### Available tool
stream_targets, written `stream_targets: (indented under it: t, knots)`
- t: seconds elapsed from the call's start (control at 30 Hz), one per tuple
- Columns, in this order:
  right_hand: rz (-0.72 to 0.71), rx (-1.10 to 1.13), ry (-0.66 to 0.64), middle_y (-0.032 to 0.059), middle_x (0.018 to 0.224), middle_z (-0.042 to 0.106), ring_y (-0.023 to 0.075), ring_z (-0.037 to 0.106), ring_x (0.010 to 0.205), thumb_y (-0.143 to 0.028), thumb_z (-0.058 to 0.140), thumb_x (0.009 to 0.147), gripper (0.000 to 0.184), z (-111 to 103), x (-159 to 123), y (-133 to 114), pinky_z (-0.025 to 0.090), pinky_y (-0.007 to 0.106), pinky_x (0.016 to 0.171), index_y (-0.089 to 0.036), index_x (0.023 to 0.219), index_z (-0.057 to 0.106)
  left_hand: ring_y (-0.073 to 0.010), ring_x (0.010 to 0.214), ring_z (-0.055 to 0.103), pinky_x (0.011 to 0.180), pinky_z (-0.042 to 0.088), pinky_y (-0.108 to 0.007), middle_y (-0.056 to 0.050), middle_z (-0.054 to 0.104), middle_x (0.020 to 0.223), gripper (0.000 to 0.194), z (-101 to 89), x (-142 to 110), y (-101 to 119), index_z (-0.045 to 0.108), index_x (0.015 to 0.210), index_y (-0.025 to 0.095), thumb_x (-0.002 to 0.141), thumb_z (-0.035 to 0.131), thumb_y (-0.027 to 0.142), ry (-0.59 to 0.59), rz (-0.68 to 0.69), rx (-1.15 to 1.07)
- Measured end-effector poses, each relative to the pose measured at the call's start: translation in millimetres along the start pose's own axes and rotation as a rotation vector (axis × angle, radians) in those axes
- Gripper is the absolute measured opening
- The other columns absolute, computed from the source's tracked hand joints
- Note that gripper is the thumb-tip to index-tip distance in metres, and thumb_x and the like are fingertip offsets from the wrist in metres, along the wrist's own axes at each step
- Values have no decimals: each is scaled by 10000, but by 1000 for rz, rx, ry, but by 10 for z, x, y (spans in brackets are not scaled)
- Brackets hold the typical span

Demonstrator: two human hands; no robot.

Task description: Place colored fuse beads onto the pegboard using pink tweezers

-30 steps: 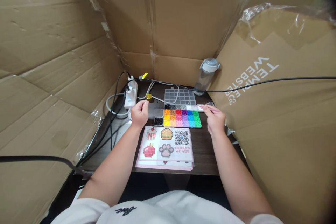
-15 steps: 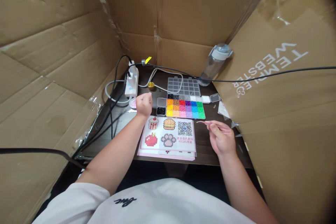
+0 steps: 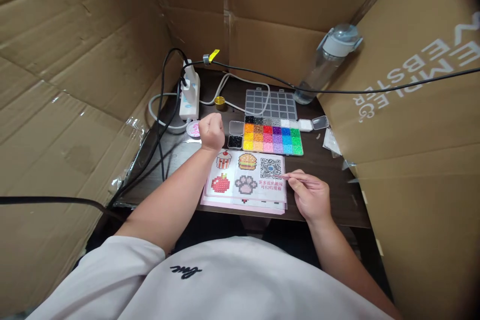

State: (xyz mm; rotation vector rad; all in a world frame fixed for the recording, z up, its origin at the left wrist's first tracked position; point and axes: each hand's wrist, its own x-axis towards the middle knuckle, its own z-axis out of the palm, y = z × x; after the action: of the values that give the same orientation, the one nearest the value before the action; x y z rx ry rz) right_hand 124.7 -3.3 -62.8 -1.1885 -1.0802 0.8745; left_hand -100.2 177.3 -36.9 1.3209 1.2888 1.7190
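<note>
Curled into a tight fist, my left hand [image 3: 212, 131] is raised beside a small round dish of pink and white beads [image 3: 193, 129]. Nothing shows sticking out of that fist. In my right hand [image 3: 312, 196] are thin pink tweezers [image 3: 290, 176], pointing left. Their tips lie over the printed QR code on the pattern sheet [image 3: 233, 172]; I cannot tell whether they touch it. The sheet shows a cupcake, a burger, a red fruit and a paw, with a clear pegboard over it. Behind it sits an open bead box [image 3: 272, 135] with many coloured compartments.
A small box of black beads [image 3: 235, 142] and one of white beads [image 3: 305, 125] flank the bead box. Further back are a gold tin [image 3: 219, 103], a power strip [image 3: 190, 95] and a water bottle [image 3: 323, 67]. Black cables [image 3: 255, 76] cross above; cardboard walls enclose the table.
The tweezers have moved left, from beside the sheet to over its QR code. The camera view has tilted, so the table appears higher. My left hand stays in a fist.
</note>
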Motion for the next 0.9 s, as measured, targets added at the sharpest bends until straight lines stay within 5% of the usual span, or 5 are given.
stream_targets:
  t: [0.17, 0.3, 0.63, 0.9]
  knots:
    - [6, -56, 49, 55, 809, 751, 191, 677, 743, -290, 740, 774, 84, 92, 73, -30, 556, 335, 665, -246, 831, 785, -77, 488, 251, 479, 225, -278, 41, 251, 490, 527, -40, -1, 61, 258, 504, 195, 862, 562, 435, -32, 165, 93]
    - [-1, -110, 56, 51, 811, 754, 188, 683, 753, -281, 734, 783, 79, 133, 101, -82, 552, 320, 663, -246, 830, 787, -58, 481, 193, 491, 183, -296, 51, 201, 483, 550, -77, -10, 116, 222, 480, 179, 823, 618, 349, -53, 251, 215]
    - [-23, -123, 124, 52, 805, 758, 190, 694, 744, -279, 742, 780, 73, 156, 84, -47, 559, 328, 681, -238, 823, 785, -48, 476, 158, 488, 148, -285, 58, 154, 481, 410, -51, -8, 22, 172, 470, 175, 640, 537, 98, -27, 272, 249]
    - [-24, -60, 197, 60, 808, 763, 186, 705, 735, -241, 781, 736, 110, 149, 82, 26, 572, 325, 680, -206, 840, 777, -60, 483, 120, 471, 96, -289, 54, 123, 498, 359, -62, -5, -24, 137, 507, 183, 534, 479, 79, -40, 297, 211]
